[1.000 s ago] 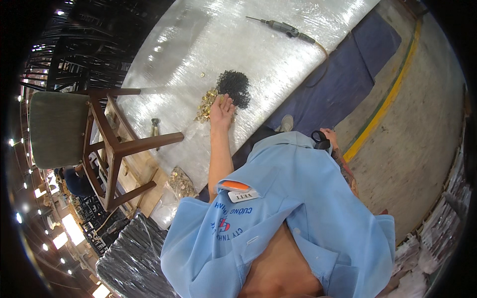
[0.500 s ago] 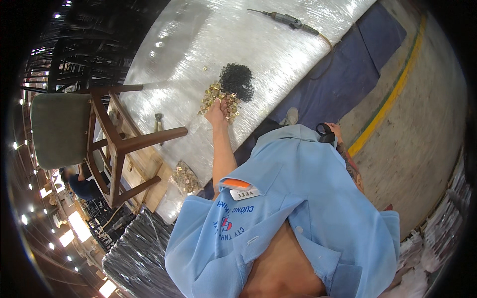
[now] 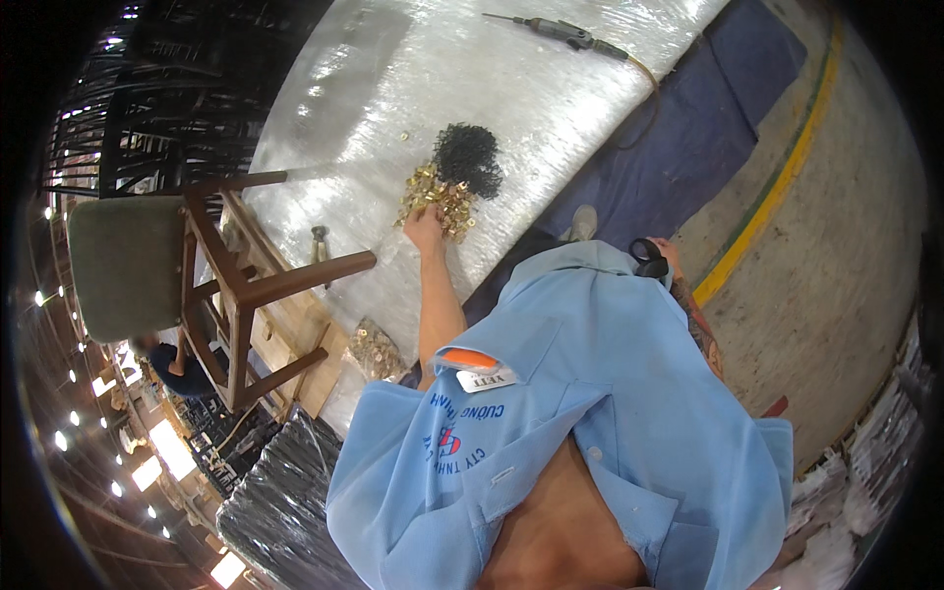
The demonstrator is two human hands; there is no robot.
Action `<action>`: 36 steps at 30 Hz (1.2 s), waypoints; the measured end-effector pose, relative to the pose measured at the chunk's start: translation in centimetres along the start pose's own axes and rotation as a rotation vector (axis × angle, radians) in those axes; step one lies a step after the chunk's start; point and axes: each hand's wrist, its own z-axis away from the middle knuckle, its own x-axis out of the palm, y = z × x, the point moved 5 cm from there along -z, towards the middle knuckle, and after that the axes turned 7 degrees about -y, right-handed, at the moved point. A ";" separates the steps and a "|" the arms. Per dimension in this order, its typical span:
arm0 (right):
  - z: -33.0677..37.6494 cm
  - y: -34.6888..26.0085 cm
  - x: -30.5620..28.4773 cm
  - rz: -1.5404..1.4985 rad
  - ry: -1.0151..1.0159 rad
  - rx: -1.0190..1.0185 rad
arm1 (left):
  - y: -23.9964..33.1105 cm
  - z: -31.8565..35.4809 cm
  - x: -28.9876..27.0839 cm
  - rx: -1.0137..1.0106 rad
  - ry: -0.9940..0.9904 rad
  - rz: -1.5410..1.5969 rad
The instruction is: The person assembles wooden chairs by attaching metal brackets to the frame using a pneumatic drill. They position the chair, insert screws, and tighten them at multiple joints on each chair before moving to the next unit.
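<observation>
Left hand [image 3: 425, 228] closed on brass fittings [image 3: 440, 200], drawn nearer than before (right hand [image 3: 671, 258] seemingly gripping black object [image 3: 648, 260]).

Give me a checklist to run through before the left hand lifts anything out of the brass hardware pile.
1. Left hand at the brass hardware pile: ok, it rests on the pile's near edge.
2. Grip on a piece: cannot tell, the fingers are too small to read.
3. Brass pile apart from the black screw pile: not ok, the two heaps touch.
4. Right hand free: not ok, it holds a dark object by the person's side.
5. Power screwdriver out of the way: ok, it lies at the far end of the plastic-wrapped table.
</observation>
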 end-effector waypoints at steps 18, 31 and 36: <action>0.6 1.0 -1.4 -0.045 -0.061 0.035 | -2.0 -1.6 0.2 -0.057 0.057 -0.062; 5.0 -6.2 -3.5 0.286 0.123 0.134 | 3.8 -19.3 -1.4 0.437 0.023 -0.760; 10.8 -4.0 -11.6 0.205 0.339 0.286 | 5.2 -21.0 8.5 0.303 -0.305 -0.847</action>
